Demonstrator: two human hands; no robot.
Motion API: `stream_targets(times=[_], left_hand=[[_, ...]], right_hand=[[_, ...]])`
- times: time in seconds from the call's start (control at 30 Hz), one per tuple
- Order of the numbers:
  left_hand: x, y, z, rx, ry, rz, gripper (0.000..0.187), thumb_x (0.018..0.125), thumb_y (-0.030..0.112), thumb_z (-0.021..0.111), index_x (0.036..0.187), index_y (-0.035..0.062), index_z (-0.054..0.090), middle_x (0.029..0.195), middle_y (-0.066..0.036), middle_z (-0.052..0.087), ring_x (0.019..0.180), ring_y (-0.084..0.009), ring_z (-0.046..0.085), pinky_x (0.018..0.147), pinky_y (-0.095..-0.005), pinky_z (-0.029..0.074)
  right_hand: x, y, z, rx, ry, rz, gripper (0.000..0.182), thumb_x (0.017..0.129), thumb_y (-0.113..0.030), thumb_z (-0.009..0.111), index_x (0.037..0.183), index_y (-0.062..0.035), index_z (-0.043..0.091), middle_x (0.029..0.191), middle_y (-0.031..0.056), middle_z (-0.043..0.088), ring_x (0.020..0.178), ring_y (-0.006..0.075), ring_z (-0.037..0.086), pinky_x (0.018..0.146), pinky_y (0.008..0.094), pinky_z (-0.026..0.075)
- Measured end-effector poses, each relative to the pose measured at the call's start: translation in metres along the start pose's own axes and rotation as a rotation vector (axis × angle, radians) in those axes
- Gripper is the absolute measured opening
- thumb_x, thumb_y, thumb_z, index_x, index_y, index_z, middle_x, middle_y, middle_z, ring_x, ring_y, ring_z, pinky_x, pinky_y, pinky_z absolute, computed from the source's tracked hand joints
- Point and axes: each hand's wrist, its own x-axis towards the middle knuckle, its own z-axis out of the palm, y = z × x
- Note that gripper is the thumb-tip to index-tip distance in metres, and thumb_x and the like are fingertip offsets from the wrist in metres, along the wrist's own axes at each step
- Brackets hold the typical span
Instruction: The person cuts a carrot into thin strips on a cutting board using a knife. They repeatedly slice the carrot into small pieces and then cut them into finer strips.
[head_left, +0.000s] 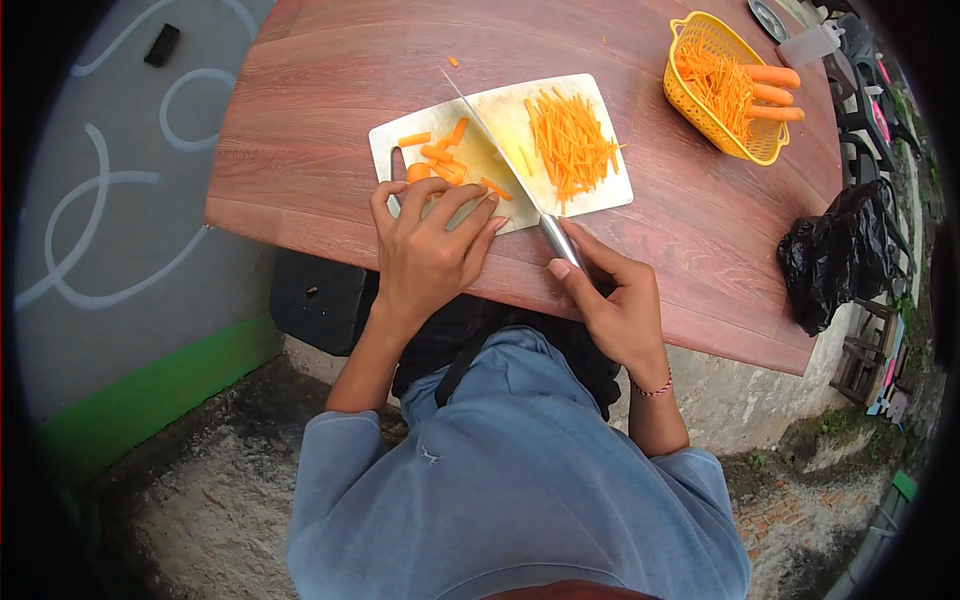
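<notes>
My right hand [615, 300] is closed round the metal handle of a kitchen knife [500, 165]. The blade lies diagonally across a white cutting board [610, 190], pointing away to the upper left. Left of the blade, my left hand [430, 235] reaches over the board's near edge. Its fingers are bent and apart, with the tips at short carrot pieces [440, 155]; any contact beneath them is hidden. One small carrot stick [497, 188] lies between the fingertips and the blade. A heap of thin carrot strips [572, 145] covers the right side of the board.
On the reddish wooden table [330, 120], a yellow plastic basket [700, 115] holds carrot shreds [712, 80] and several whole carrots [770, 95]. A translucent bottle [810, 45] stands at the far right. A black plastic bag [840, 250] hangs beside the right edge.
</notes>
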Motion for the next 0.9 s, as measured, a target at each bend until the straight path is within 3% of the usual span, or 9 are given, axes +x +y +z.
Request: stream_targets(times=[0.13,0.23,0.3,0.33,0.4,0.73,0.8,0.9], left_hand=[[0.002,0.004,0.005,-0.009,0.009,-0.009,0.023,0.088,0.025,0.084,0.109,0.0146,0.082,0.117,0.005,0.077,0.111,-0.021,0.065,0.105,-0.0483,0.035],[0.004,0.002,0.009,-0.015,-0.003,-0.015,0.025,0.089,0.025,0.084,0.112,0.0147,0.082,0.119,0.005,0.078,0.112,-0.021,0.065,0.107,-0.0481,0.034],[0.004,0.0,0.014,-0.049,0.005,-0.004,0.025,0.09,0.028,0.081,0.11,0.0123,0.081,0.121,0.005,0.076,0.112,-0.02,0.063,0.108,-0.0535,0.031],[0.006,0.0,0.014,-0.05,0.004,-0.005,0.025,0.09,0.028,0.081,0.11,0.0123,0.081,0.121,0.005,0.076,0.112,-0.02,0.063,0.108,-0.0535,0.031],[0.009,0.003,0.012,-0.03,0.0,-0.014,0.023,0.09,0.023,0.082,0.111,0.0142,0.082,0.122,0.007,0.078,0.112,-0.0201,0.065,0.107,-0.0481,0.031],[0.012,-0.004,0.02,-0.053,0.009,-0.024,0.025,0.089,0.02,0.082,0.113,0.0149,0.081,0.122,0.008,0.078,0.11,-0.0188,0.065,0.106,-0.0483,0.03],[0.01,-0.005,0.024,-0.068,0.034,-0.003,0.02,0.09,0.024,0.08,0.107,0.015,0.082,0.119,0.008,0.077,0.111,-0.0183,0.064,0.11,-0.0576,0.027],[0.009,-0.004,0.023,-0.076,0.022,0.004,0.018,0.09,0.024,0.08,0.106,0.0152,0.083,0.12,0.008,0.076,0.111,-0.0184,0.064,0.112,-0.0597,0.026]], right_hand=[[0.0,-0.001,0.002,-0.006,0.014,-0.013,0.046,0.098,-0.015,0.077,0.139,0.003,0.068,0.126,0.0258,0.076,0.101,0.017,0.075,0.091,0.0325,0.057],[0.0,-0.003,0.003,0.001,0.01,-0.007,0.047,0.1,-0.015,0.076,0.141,0.0042,0.066,0.115,0.0213,0.08,0.09,0.0152,0.075,0.083,0.0313,0.059],[-0.001,-0.012,0.001,0.123,-0.019,0.145,0.047,0.103,-0.015,0.073,0.144,0.0044,0.064,0.099,0.0142,0.08,0.073,0.0103,0.071,0.067,0.0286,0.057],[-0.001,-0.012,0.003,0.122,-0.019,0.147,0.047,0.103,-0.015,0.073,0.144,0.0044,0.064,0.099,0.0142,0.08,0.073,0.0103,0.071,0.067,0.0286,0.057],[-0.001,-0.012,0.006,0.185,0.007,0.111,0.047,0.105,-0.014,0.071,0.147,0.0045,0.062,0.088,0.0082,0.076,0.061,0.0065,0.063,0.056,0.0264,0.052],[0.0,-0.016,0.012,0.154,0.002,0.114,0.046,0.106,-0.015,0.07,0.146,0.0047,0.062,0.087,0.0084,0.076,0.061,0.0075,0.064,0.056,0.0263,0.052],[0.0,-0.015,0.013,0.162,0.01,0.107,0.045,0.106,-0.015,0.07,0.146,0.0046,0.062,0.086,0.0081,0.076,0.061,0.0073,0.064,0.056,0.0262,0.052],[0.0,-0.012,0.012,0.148,0.021,0.104,0.045,0.105,-0.014,0.07,0.146,0.0044,0.062,0.087,0.0078,0.076,0.062,0.0073,0.065,0.057,0.026,0.052]])
